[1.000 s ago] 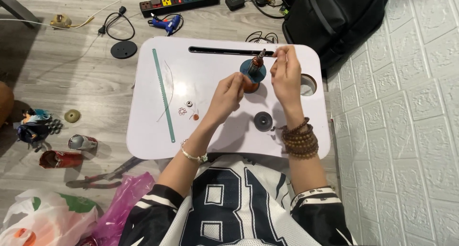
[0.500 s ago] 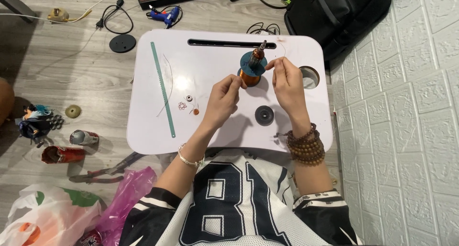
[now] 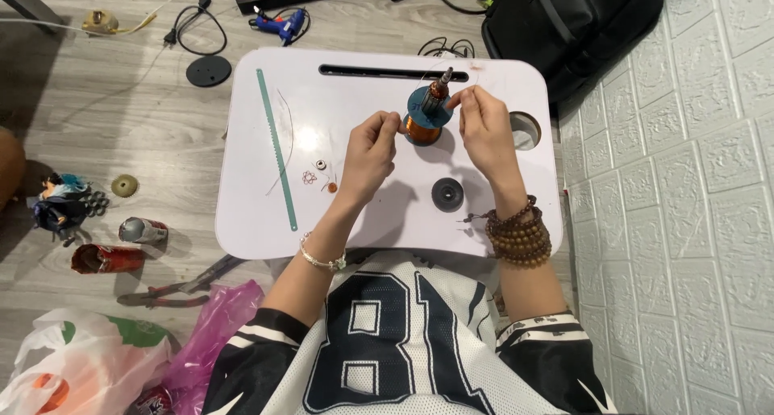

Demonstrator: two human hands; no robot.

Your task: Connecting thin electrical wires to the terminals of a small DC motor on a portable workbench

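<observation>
Since a moment ago your hands have barely shifted: your left hand (image 3: 372,151) still steadies the copper-wound motor armature (image 3: 426,117) standing on the white table (image 3: 258,213), while your right hand (image 3: 486,125) keeps its grip pinching fine wire beside its top.

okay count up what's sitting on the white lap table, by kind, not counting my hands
Copper-wound motor rotor: 1
Black round disc: 1
Green saw blade strip: 1
Small metal nut: 1
Small copper-coloured piece: 1
Little wire tangle: 1
Total: 6
</observation>
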